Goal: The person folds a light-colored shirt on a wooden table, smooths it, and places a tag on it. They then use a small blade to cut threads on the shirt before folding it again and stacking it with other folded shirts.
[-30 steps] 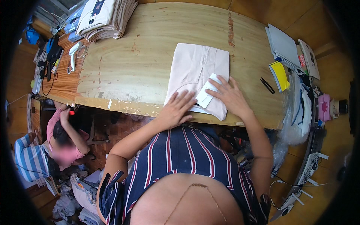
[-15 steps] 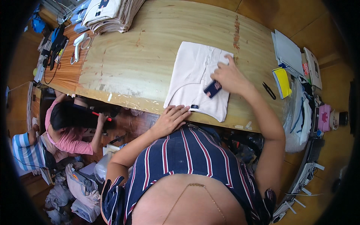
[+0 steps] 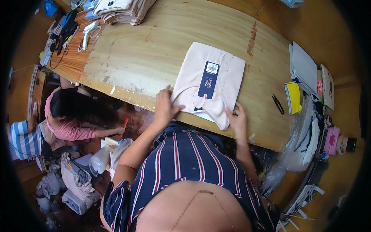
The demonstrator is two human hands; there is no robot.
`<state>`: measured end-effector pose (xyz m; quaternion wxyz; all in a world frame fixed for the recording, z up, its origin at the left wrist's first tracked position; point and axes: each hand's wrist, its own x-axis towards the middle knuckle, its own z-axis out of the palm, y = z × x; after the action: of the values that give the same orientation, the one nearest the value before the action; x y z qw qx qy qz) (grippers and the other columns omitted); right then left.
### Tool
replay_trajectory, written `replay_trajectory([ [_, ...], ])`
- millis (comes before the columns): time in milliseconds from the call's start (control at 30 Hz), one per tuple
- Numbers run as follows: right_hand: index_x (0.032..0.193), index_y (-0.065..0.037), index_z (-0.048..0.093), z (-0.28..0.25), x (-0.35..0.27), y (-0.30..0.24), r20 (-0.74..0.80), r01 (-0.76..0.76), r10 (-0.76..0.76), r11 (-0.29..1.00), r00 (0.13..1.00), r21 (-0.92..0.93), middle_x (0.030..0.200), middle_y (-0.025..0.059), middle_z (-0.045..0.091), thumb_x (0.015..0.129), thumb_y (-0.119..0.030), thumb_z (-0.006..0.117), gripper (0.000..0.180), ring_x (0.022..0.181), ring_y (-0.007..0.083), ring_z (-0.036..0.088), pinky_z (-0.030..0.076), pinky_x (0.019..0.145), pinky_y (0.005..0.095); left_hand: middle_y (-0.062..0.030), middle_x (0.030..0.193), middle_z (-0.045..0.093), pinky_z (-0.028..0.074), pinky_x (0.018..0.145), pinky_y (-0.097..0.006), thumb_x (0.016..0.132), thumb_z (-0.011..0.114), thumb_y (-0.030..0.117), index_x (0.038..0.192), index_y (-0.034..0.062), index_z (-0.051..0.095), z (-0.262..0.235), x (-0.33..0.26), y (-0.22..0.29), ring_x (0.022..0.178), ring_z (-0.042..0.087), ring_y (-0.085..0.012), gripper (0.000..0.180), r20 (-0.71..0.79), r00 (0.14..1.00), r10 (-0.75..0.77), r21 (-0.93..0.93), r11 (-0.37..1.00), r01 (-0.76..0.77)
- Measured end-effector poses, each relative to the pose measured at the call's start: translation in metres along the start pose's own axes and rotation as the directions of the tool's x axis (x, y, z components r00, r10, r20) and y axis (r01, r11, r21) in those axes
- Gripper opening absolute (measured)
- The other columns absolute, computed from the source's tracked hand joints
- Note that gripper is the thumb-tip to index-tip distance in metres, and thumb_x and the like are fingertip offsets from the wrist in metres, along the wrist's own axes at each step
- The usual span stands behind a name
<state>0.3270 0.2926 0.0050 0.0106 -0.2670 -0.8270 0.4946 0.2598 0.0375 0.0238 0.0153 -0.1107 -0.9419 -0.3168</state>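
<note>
Your scuffed wooden table (image 3: pixel 131 65) carries: folded pale garment (image 3: pixel 230 77) at the near edge before you; stack of folded garments (image 3: pixel 125 12), far left; black snips (image 3: pixel 278 104), right.

a broad, pale wood-grained counter (image 3: pixel 127 58) fills the middle, its top scuffed with reddish-brown marks, its near edge chipped. a streaky orange-brown surface (image 3: pixel 75 45) adjoins it at left. reddish floor (image 3: pixel 142 117) shows below; seamed brown panelling (image 3: pixel 315 29) lies beyond.

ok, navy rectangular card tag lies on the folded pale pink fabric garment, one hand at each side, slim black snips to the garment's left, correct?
Wrong side: the head view shows the slim black snips to the right of the folded pale pink fabric garment. Rest holds.
</note>
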Motion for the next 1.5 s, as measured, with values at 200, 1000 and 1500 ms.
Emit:
replay_trajectory([
  [200, 0.132, -0.009, 0.010, 0.017, -0.028, -0.029, -0.022, 0.067, -0.077, 0.957, 0.997, -0.281, 0.083, 0.0228, 0.059, 0.063, -0.018, 0.071, 0.092, 0.075, 0.0345, 0.059, 0.045, 0.068, 0.0391, -0.0242, 0.114, 0.037, 0.035, 0.088, -0.038, 0.047, 0.079, 0.027, 0.125, -0.0054, 0.023, -0.015, -0.002, 0.004, 0.102, 0.040, -0.0384, 0.102, 0.286, 0.958, -0.018, 0.014, 1.000, 0.014],
  [1000, 0.120, 0.005, 0.035, 0.121, 0.098, -0.285, 0.407, 0.056, -0.426, 0.744, 0.808, 0.666, 0.115, 0.0110, 0.048, 0.079, -0.010, 0.058, 0.050, 0.103, 0.0175, 0.047, 0.037, 0.090, 0.0297, -0.0096, 0.075, 0.063, 0.047, 0.061, -0.026, 0.065, 0.072, 0.025, 0.089, -0.0049, 0.061, -0.257, 0.179, -0.082, 0.065, 0.058, -0.0120, 0.040, -0.069, 0.996, -0.062, -0.455, 0.890, 0.023],
  [1500, 0.109, 0.008, 0.045, 0.325, 0.283, -0.434, 0.272, 0.121, -0.429, 0.694, 0.861, 0.709, 0.102, 0.0160, 0.055, 0.076, -0.005, 0.055, 0.037, 0.089, 0.0224, 0.055, 0.045, 0.076, 0.0303, -0.0278, 0.121, 0.038, 0.026, 0.092, -0.054, 0.065, 0.065, 0.050, 0.124, 0.0033, 0.035, -0.315, 0.405, -0.177, 0.118, 0.032, -0.0375, 0.081, -0.484, 0.872, -0.068, 0.279, 0.933, 0.228],
])
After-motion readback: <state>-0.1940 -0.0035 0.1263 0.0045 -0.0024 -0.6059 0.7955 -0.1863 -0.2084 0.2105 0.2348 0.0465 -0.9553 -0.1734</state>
